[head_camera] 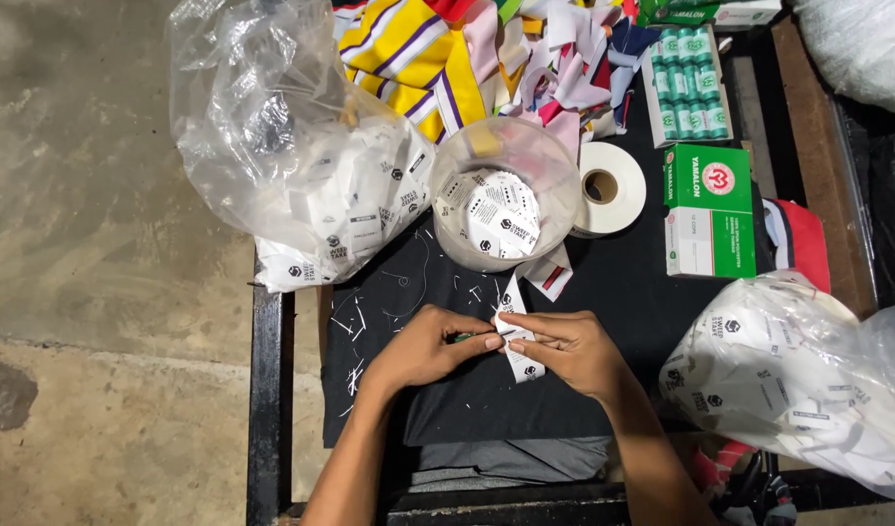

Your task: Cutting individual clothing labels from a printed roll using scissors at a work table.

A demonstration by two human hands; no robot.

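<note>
My left hand [431, 346] and my right hand [567, 348] meet over a black cloth [613, 292] on the table. Between their fingertips they pinch a small white printed label [519, 343], whose lower end hangs toward me. A thin dark tool shows in my left fingers, too small to identify. Just beyond the hands stands a clear round plastic tub [506, 200] holding several white labels.
A clear bag of labels [301, 156] lies at the far left, another [798, 390] at the right. A white tape roll [608, 187], green-and-white boxes [708, 209], green thread spools [689, 83] and coloured fabric scraps [486, 49] sit behind. White thread snippets litter the cloth. The table's black frame edge [267, 390] borders concrete floor.
</note>
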